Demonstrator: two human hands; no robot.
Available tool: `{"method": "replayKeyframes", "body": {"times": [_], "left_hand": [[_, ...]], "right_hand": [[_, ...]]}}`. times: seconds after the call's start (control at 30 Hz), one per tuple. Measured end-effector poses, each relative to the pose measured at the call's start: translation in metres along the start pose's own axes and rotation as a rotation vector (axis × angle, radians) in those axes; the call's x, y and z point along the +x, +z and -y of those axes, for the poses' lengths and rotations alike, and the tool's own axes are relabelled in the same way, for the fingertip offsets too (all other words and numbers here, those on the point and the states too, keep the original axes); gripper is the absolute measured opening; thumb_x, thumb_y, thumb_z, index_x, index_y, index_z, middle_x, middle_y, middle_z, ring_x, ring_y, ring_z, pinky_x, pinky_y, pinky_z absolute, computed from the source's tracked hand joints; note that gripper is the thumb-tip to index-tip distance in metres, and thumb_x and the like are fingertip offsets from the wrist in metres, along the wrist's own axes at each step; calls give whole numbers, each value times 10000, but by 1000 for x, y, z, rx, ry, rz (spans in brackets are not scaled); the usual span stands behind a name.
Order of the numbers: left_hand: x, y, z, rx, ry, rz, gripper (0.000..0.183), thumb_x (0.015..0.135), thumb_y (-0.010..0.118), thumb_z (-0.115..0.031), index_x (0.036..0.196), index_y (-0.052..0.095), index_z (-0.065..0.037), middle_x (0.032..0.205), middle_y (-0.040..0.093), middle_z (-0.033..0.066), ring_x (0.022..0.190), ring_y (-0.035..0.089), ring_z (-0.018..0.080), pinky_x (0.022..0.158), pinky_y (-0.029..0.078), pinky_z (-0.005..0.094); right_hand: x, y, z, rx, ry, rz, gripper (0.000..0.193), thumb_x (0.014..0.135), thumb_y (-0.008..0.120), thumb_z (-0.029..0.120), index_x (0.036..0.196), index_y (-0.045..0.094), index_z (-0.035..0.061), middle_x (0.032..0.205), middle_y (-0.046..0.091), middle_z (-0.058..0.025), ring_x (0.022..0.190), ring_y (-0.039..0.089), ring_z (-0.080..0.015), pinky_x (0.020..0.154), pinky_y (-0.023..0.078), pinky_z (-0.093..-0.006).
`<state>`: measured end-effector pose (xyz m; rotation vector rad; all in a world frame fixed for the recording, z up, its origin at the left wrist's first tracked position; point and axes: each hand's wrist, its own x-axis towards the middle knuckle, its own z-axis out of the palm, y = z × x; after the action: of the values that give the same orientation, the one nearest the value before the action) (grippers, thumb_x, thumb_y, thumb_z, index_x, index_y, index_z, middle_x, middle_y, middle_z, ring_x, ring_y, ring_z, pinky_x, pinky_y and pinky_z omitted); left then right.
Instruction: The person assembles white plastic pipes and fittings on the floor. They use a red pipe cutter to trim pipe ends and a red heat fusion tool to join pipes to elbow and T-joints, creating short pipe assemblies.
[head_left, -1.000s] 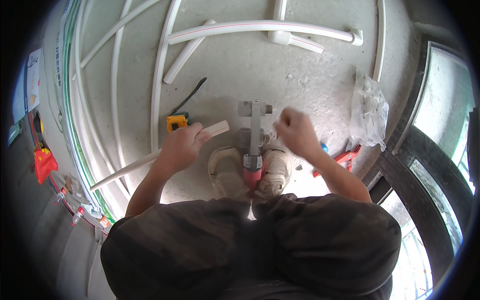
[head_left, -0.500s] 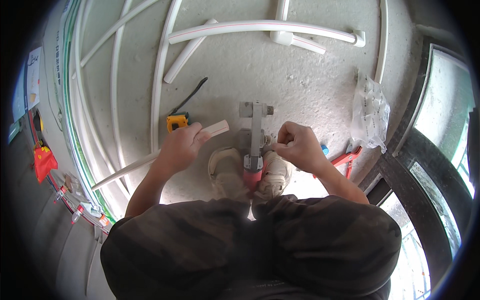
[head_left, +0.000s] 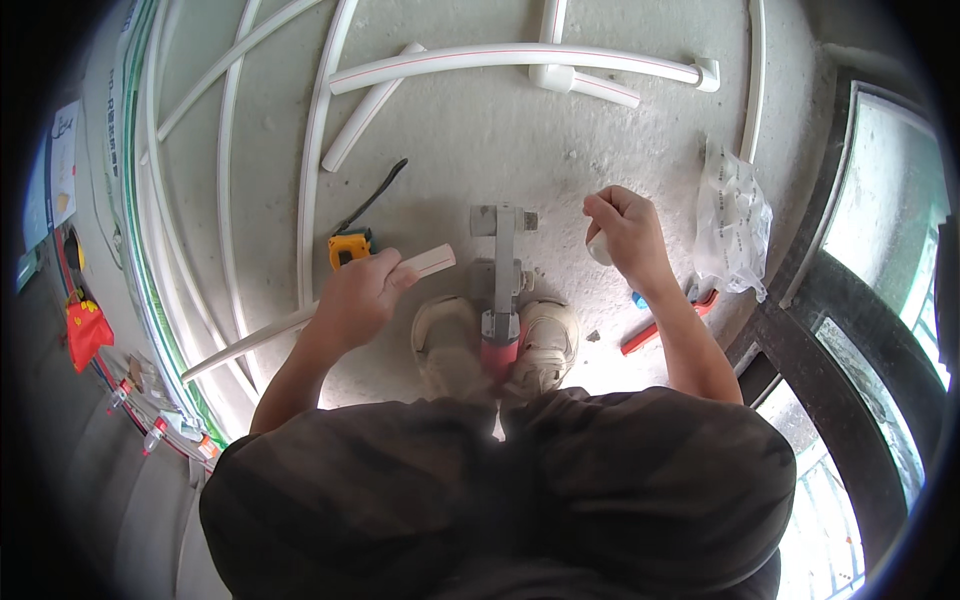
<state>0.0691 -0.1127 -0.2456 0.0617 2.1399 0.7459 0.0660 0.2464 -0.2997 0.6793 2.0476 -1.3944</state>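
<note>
My left hand (head_left: 362,293) is wrapped around a white plastic pipe (head_left: 434,261) with a thin red stripe; the free end points right, toward the tool. A pipe welding tool (head_left: 506,250) with a grey heating plate, side sockets and red handle stands between my shoes. To its right and raised, my right hand (head_left: 632,238) grips a small white pipe fitting (head_left: 599,249), partly hidden by the fingers. Just beyond my left hand lies a yellow tape measure (head_left: 350,247). Below my right forearm is a red pipe cutter (head_left: 650,337), partly covered by the arm.
Several long white pipes (head_left: 312,170) lie on the concrete floor at the left. Farther ahead is a pipe with an elbow (head_left: 707,75) and another with a tee (head_left: 551,77). A clear plastic bag (head_left: 732,225) sits beside the dark window frame (head_left: 800,325) at right.
My right hand has moved away from the welding tool's socket, up and to the right, and a white fitting now shows in it. My left hand and the pipe have hardly moved.
</note>
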Motion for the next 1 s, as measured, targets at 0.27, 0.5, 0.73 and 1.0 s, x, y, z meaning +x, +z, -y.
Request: {"method": "replayKeyframes", "body": {"times": [0.27, 0.5, 0.73, 1.0], "left_hand": [[-1, 0, 7, -34, -1, -14, 353, 1069, 578, -327, 920, 529, -10, 799, 564, 243, 771, 551, 485, 666, 427, 496], [-1, 3, 10, -17, 9, -25, 354, 1071, 580, -332, 926, 533, -12, 795, 569, 234, 772, 556, 483, 669, 430, 492], [2, 3, 9, -10, 15, -11, 346, 1074, 576, -338, 931, 560, -23, 799, 602, 220, 777, 596, 459, 678, 447, 489], [-2, -1, 7, -10, 5, -12, 372, 1076, 583, -351, 913, 579, -16, 797, 632, 229, 785, 626, 461, 674, 460, 499]], "right_hand": [[-37, 10, -1, 22, -2, 158, 165, 935, 662, 92, 970, 762, -36, 704, 713, -56, 647, 648, -74, 600, 509, -265], [-54, 25, 21, -270, -98, 243, 212, 828, 831, 223, 835, 776, 19, 711, 736, -122, 621, 701, -229, 635, 551, -365], [-41, 40, 17, -368, -196, 221, 231, 858, 791, 228, 861, 758, 0, 757, 754, -126, 688, 730, -245, 692, 572, -377], [-22, 6, 22, -87, 20, 21, 278, 1007, 657, 232, 920, 739, -18, 727, 715, -66, 659, 621, -110, 613, 487, -306]]}}
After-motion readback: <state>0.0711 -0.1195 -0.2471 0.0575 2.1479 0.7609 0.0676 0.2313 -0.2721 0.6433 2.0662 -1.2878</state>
